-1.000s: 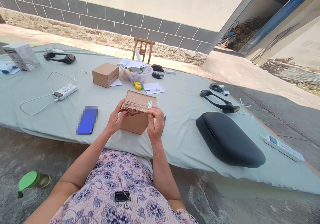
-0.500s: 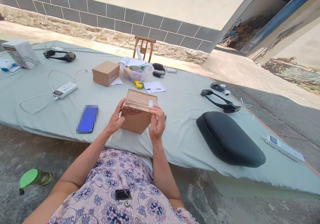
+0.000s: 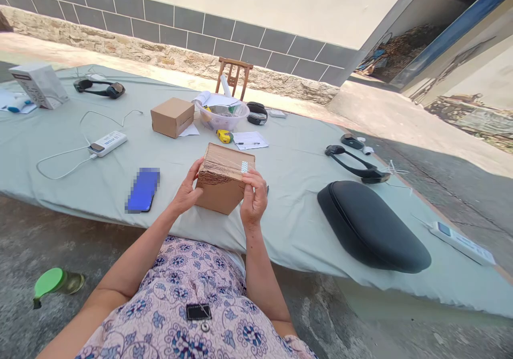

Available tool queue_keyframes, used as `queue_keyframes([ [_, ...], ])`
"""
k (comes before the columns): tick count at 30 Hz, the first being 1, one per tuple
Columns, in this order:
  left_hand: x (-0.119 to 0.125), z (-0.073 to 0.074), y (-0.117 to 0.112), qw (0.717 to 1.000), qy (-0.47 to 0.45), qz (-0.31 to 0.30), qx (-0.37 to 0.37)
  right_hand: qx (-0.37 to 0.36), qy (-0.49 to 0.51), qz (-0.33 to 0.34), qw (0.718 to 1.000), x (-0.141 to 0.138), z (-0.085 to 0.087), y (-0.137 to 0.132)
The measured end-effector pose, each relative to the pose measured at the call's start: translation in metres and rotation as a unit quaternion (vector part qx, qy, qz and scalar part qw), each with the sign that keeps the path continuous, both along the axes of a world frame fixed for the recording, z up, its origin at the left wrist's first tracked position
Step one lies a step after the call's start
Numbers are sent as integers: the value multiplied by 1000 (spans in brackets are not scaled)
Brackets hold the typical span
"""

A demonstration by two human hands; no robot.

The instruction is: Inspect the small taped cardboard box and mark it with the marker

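Note:
Between my hands is a brown cardboard box, tilted near the table's front edge, with dark scribbled lines and a small patterned sticker on its upper face. My left hand grips the box's left side, thumb on the near face. On the right side, my right hand holds the box by its upper edge, fingers close to the sticker. A dark tip of some object shows just beyond my right hand; its kind is hidden. A blurred blue phone-like slab lies to the left.
Behind stand another cardboard box, a plastic basket and a yellow tape measure. A black padded case and a dark headset lie right. A white power bank with a cable is left. A green-lidded bottle is on the ground.
The view has shifted slightly, so everything on the table appears a little further right. Both hands keep their hold on the cardboard box, with no clear change of grip.

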State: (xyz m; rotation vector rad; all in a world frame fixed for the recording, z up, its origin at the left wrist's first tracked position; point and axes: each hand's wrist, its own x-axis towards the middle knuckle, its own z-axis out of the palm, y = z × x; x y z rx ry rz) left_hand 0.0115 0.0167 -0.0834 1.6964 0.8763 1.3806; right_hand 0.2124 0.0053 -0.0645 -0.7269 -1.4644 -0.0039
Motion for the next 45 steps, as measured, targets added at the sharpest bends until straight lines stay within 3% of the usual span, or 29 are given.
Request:
queue_keyframes([
  [8, 9, 7, 3, 997, -70, 39, -7, 3, 3, 3, 1000, 0, 0, 0],
  [17, 14, 5, 5, 995, -49, 81, 24, -9, 0, -11, 1000, -1, -2, 1],
  [29, 12, 8, 0, 997, -8, 78, 20, 1, 0, -10, 1000, -1, -2, 2],
  [45, 14, 9, 3, 996, -34, 86, 16, 4, 2, -11, 1000, -1, -1, 1],
])
